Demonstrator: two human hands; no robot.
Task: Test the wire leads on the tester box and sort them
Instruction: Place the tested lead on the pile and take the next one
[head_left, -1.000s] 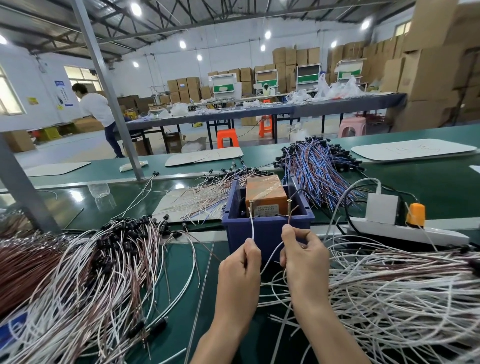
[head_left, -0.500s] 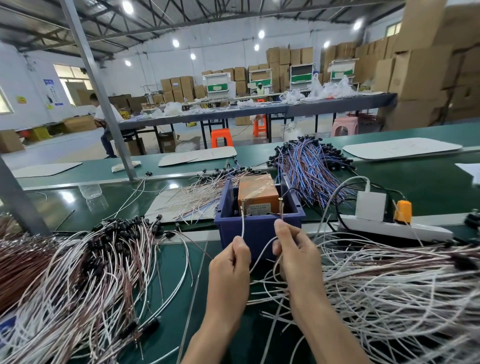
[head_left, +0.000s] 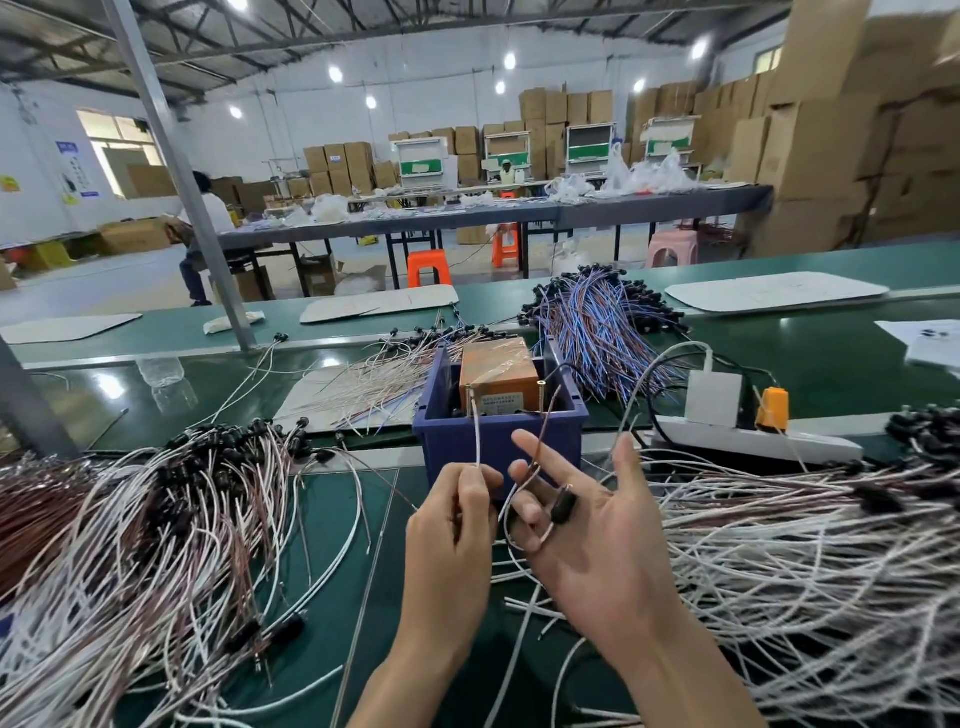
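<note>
Testing in progress: in front of the tester box (head_left: 497, 375), the left hand (head_left: 451, 540) pinches a white lead (head_left: 477, 441) upright to a contact, the right hand (head_left: 597, 525) spread, wire across its fingers; large piles flank the box, seemingly much unsorted.

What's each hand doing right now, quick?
Left hand: closed, pinching the thin white wire lead that runs up to the orange tester box.
Right hand: open, fingers spread, brown lead with black cylindrical component lying loosely across them.
</note>
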